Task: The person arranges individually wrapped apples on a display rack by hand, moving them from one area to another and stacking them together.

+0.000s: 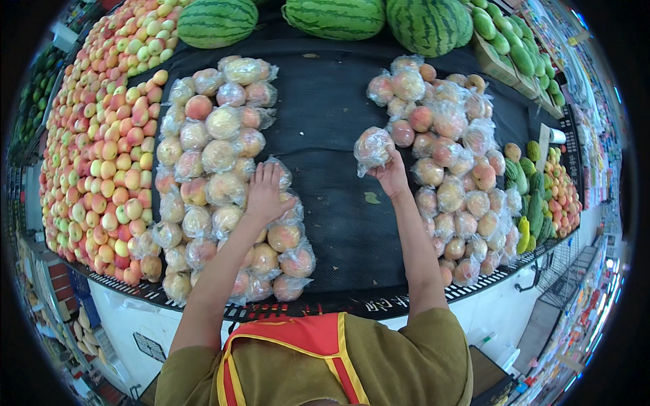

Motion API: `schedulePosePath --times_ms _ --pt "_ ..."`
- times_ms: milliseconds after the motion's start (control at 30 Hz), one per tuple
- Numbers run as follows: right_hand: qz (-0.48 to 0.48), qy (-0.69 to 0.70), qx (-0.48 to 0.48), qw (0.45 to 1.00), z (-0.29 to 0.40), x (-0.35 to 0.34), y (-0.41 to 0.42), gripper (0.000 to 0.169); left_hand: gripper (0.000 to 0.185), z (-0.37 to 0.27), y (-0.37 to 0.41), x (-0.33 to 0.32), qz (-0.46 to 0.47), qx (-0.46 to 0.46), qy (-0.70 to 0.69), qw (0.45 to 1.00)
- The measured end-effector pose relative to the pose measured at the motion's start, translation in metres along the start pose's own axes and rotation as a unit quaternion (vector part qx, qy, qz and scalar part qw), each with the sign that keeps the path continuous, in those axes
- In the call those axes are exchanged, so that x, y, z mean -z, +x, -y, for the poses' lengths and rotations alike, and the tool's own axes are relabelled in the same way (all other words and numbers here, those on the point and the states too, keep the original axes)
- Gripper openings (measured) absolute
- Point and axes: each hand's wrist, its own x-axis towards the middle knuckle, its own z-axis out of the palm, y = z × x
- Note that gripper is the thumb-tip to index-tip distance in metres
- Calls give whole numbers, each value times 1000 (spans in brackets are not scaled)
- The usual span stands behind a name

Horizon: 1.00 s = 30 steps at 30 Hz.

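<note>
My right hand (392,175) grips a peach (374,145) wrapped in clear plastic film, just above the black mat (335,218) at the near edge of the right-hand pile. My left hand (266,195) lies palm down on the left-hand pile of film-wrapped peaches (223,155), fingers extended and thumb apart. Beside its fingers, a wrapped peach (282,175) shows at the pile's right edge. What lies beneath the palm is hidden. The right-hand pile of peaches (449,152) mixes wrapped fruit with a few that look bare.
Unwrapped apples (101,167) are heaped at the far left. Large watermelons (332,19) line the back. Boxes of green melons (513,43) stand at the back right, with mixed melons (533,188) below. A slotted black plastic rim (355,308) borders the display near my body.
</note>
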Motion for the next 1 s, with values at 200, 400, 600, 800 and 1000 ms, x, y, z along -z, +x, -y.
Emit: schedulePosePath --times_ms 200,400,600,800,1000 --pt "43 -169 15 985 -36 -47 53 67 91 -5 -1 2 1 6 18 1000" --pt "111 -11 -74 991 -76 -90 92 58 89 -1 -1 -5 -31 -13 -2 999" --pt "183 137 -180 957 -104 -96 107 55 90 -2 -1 -6 -19 -5 -22 1000" --pt "117 -410 188 885 -110 -117 113 61 89 -2 -1 -6 -15 -10 -28 999" --pt "212 -540 216 785 -118 -129 109 54 86 -1 0 -5 -24 -11 -52 998"
